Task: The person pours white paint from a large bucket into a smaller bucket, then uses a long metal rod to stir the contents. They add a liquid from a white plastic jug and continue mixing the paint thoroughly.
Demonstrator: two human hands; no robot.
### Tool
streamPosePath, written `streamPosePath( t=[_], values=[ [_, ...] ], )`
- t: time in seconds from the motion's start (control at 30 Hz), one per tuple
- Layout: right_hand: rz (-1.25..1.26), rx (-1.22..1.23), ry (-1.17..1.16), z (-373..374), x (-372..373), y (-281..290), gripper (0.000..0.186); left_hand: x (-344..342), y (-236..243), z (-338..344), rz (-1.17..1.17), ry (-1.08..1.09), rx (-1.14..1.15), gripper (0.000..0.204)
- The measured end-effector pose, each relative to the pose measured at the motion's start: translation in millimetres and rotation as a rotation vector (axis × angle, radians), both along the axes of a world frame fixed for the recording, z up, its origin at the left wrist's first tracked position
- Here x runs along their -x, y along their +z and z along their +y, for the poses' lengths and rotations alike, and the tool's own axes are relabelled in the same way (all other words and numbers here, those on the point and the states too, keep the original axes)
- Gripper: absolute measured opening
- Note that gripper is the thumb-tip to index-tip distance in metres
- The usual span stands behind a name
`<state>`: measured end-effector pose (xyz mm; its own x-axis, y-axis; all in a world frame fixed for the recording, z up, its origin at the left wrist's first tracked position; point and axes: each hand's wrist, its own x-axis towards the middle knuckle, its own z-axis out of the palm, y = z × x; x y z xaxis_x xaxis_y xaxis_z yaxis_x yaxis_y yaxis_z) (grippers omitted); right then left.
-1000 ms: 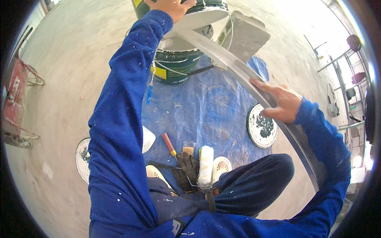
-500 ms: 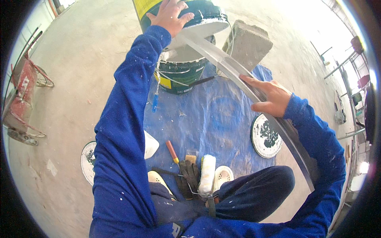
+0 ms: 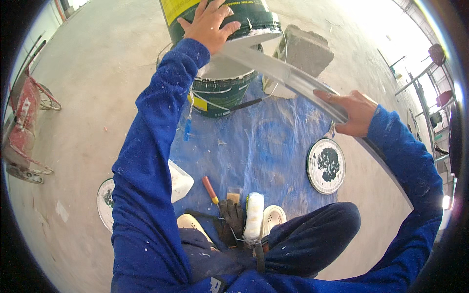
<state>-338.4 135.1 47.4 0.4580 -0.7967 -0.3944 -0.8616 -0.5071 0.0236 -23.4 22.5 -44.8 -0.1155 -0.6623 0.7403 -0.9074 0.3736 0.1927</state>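
Note:
A green bucket with a yellow label (image 3: 250, 18) is tipped over, its mouth facing down above a second green bucket (image 3: 220, 100). White material shows at both rims. My left hand (image 3: 210, 27) lies on the tipped bucket's side, fingers spread. In my right hand (image 3: 359, 115) is a long metal straightedge (image 3: 293, 78), gripped between thumb and fingers. Its far end reaches the tipped bucket's mouth, over the lower bucket; the contact there is blurred. The near end runs back beneath my right forearm.
Blue sheeting (image 3: 234, 146) covers the floor. On it are a paint roller (image 3: 254, 215), dark gloves (image 3: 233, 215), a red-handled tool (image 3: 210, 189) and a spattered lid (image 3: 326, 166). A concrete block (image 3: 308, 51) stands beside the buckets. A red hand truck (image 3: 28, 117) is far left.
My right hand has shifted right, swinging the straightedge outward with it. The tipped bucket sits slightly higher off the lower one's rim. My left hand stays spread on the tipped bucket.

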Motion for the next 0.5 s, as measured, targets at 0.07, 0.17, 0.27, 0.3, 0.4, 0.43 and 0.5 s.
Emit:
streamPosePath(
  t=[0.07, 0.17, 0.27, 0.3, 0.4, 0.43, 0.5],
  values=[
    [-0.009, 0.099, 0.095, 2, -2, 1, 0.075, 0, 2, 4, 0.031, -0.159, 0.084, 0.032],
    [0.023, 0.211, 0.215, -1, -6, -1, 0.075, 2, 6, 11, 0.079, -0.224, 0.09, 0.032],
    [0.146, 0.206, 0.229, -8, -10, -1, 0.077, 6, 10, 17, 0.073, -0.106, -0.005, 0.034],
    [0.164, 0.191, 0.229, -10, -12, -1, 0.076, 8, 11, 19, 0.08, -0.075, -0.061, 0.034],
    [0.226, 0.189, 0.203, -14, -15, 1, 0.077, 9, 12, 18, 0.063, 0.046, -0.257, 0.037],
    [0.249, 0.198, 0.187, -15, -15, 2, 0.078, 8, 12, 17, 0.068, -0.006, -0.198, 0.038],
    [0.248, 0.2, 0.19, -17, -13, 2, 0.079, 4, 10, 13, 0.072, -0.109, -0.079, 0.039]
  ],
)
